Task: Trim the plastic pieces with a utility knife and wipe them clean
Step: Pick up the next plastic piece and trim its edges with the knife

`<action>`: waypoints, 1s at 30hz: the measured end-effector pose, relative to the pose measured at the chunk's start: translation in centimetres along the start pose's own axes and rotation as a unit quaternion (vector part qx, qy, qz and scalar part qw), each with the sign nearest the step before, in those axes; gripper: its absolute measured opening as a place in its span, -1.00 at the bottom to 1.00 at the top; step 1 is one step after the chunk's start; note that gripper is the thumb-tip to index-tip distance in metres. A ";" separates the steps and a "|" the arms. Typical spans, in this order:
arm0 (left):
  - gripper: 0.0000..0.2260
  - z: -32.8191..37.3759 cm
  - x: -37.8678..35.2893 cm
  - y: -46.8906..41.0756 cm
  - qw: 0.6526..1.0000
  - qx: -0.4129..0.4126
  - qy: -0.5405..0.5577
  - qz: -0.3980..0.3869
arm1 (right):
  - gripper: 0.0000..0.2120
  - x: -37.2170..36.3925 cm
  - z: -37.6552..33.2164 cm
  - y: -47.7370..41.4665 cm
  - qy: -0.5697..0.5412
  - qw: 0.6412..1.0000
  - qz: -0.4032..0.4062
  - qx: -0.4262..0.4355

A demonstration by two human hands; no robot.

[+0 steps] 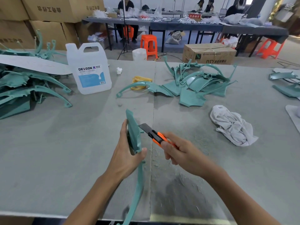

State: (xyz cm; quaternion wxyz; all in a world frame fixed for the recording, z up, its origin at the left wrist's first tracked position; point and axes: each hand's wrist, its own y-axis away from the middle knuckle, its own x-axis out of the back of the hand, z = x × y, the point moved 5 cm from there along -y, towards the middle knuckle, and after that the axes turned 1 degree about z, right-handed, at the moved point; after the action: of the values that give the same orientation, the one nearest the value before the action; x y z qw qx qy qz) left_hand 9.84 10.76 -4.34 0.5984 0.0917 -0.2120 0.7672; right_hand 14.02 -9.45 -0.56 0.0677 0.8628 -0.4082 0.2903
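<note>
At the near middle of the counter (65,143), your left hand (128,153) grips a teal plastic piece (134,132). The thumb is on its near right edge and the fingers are curled round the far side, hidden behind it. The piece stands roughly upright above the counter, and its long curved tail runs down past your wrist toward the counter's near edge.

Your right hand (180,153) is closed round the orange handle of the utility knife (155,135), fingers wrapped tight. The dark blade is extended and points up and to the left, and its tip meets the right edge of the piece just above your left thumb.

Pale shavings (183,181) are scattered on the counter beneath your right forearm.

To your right, a crumpled white cloth (232,127) lies on the counter, well apart from both hands. Beyond it, a heap of teal pieces (199,82) sits at the far middle. A single curved teal piece (146,87) lies just to the left of that heap, partly over a yellow coil (141,80). A larger stack of teal parts (24,88) fills the left side, with a long white strip lying across its top.

A translucent jug (89,69) with a blue and white label stands upright between the left stack and the yellow coil, and a small white lump (119,70) lies beside it.

Past the counter, a cardboard box (209,53) and an orange stool (149,46) stand on the floor.
</note>
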 end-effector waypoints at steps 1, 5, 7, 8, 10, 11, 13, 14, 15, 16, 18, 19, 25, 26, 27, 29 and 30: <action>-0.06 -0.1 0.1 0.1 1.000 -0.002 0.004 0.003 | -0.81 -0.1 -0.2 0.0 0.001 1.000 -0.002 0.005; -0.04 0.1 -0.1 0.4 1.000 -0.008 0.016 -0.018 | -0.78 0.8 -0.6 -0.5 0.036 0.999 -0.011 -0.002; -0.04 0.2 -0.3 0.6 0.999 -0.019 0.012 -0.038 | -0.75 1.6 -0.9 -1.0 0.073 0.997 -0.024 -0.003; -0.04 0.2 -0.4 0.6 0.999 -0.021 0.011 -0.046 | -0.74 2.0 -1.1 -1.2 0.089 0.995 -0.037 -0.001; -0.05 0.1 -0.4 0.6 0.999 -0.017 0.001 -0.050 | -0.73 2.6 -1.6 -1.5 0.121 0.990 -0.066 0.008; -0.05 0.0 -0.4 0.6 0.999 -0.014 -0.006 -0.050 | -0.71 3.0 -1.9 -1.6 0.143 0.987 -0.077 0.015; -0.04 -0.1 -0.4 0.6 0.999 -0.009 -0.009 -0.052 | -0.70 3.8 -2.6 -1.7 0.187 0.978 -0.094 0.022; -0.05 -0.2 -0.4 0.5 0.999 -0.005 -0.005 -0.052 | -0.71 4.1 -2.7 -1.8 0.206 0.973 -0.104 0.023; -0.06 -0.3 -0.4 0.6 0.999 -0.001 -0.002 -0.052 | -0.72 4.4 -2.8 -1.8 0.224 0.967 -0.115 0.023; -0.08 -0.5 -0.4 0.6 0.999 0.003 -0.001 -0.050 | -0.73 4.6 -2.9 -1.8 0.241 0.962 -0.124 0.022; -0.14 -0.6 -0.5 0.8 0.999 0.004 -0.007 -0.053 | -0.72 5.0 -2.7 -2.1 0.272 0.954 -0.128 0.017; -0.16 -0.5 -0.6 0.9 0.998 0.000 -0.013 -0.058 | -0.71 5.1 -2.5 -2.4 0.286 0.950 -0.123 0.016; -0.20 -0.1 -0.5 0.8 0.998 0.008 -0.021 -0.054 | -0.81 3.6 -0.7 -4.9 0.239 0.969 -0.052 0.030; -0.19 -0.2 -0.4 0.8 0.998 0.008 -0.018 -0.053 | -0.81 3.3 -0.6 -5.4 0.232 0.971 -0.028 0.042; -0.18 -0.2 -0.4 0.9 0.998 0.006 -0.018 -0.054 | -0.80 3.2 -0.4 -5.9 0.227 0.973 0.001 0.044; -0.16 0.0 -0.6 1.1 0.997 -0.004 -0.027 -0.067 | -0.79 3.7 0.4 -6.6 0.224 0.972 0.065 0.010; -0.16 0.1 -0.7 1.2 0.997 -0.006 -0.031 -0.071 | -0.79 3.9 0.8 -6.7 0.213 0.973 0.088 -0.012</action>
State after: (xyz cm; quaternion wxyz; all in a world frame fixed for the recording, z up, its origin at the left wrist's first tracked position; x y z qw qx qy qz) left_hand 8.89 9.87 -4.73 0.6453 0.1265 -0.2279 0.7181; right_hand 21.34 -7.92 1.80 0.1370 0.7411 -0.4623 0.4672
